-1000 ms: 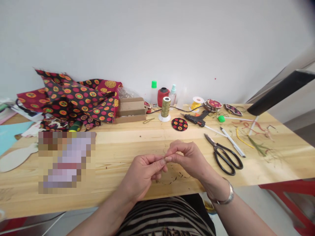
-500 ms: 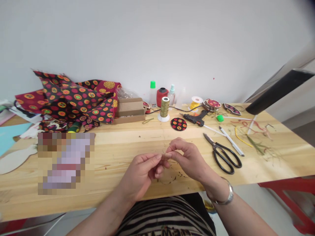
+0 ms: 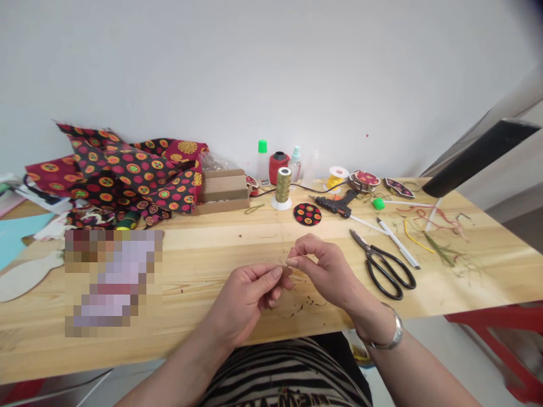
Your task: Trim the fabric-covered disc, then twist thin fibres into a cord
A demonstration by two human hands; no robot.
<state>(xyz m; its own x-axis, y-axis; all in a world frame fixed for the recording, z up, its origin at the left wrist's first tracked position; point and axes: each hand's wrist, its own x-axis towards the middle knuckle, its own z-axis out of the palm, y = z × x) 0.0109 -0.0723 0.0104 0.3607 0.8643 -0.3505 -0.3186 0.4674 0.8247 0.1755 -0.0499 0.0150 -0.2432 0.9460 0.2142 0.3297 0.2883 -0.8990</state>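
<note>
My left hand [image 3: 254,294] and my right hand [image 3: 324,271] meet over the front of the wooden table, fingertips almost touching. Both are closed in a pinch. Something very thin, perhaps a thread, seems to run between the fingertips, but it is too fine to make out. Beyond the hands lies a round disc of patterned fabric [image 3: 307,214]. A spool of olive-gold thread [image 3: 283,186] stands upright behind them. To the right of my right hand rest black-handled scissors [image 3: 379,265], lying apart from it. Small dark scraps [image 3: 309,301] are scattered beneath the hands.
A black glue gun [image 3: 337,203] and a white pen [image 3: 399,243] lie toward the right, near loose coloured threads [image 3: 443,249]. Patterned cloth [image 3: 136,169] is heaped at the back left beside a cardboard box [image 3: 224,190]. A black roll [image 3: 479,158] leans at the right.
My right fingertips have lifted slightly up and away from the left ones. The left hand stays nearly in place, still pinched.
</note>
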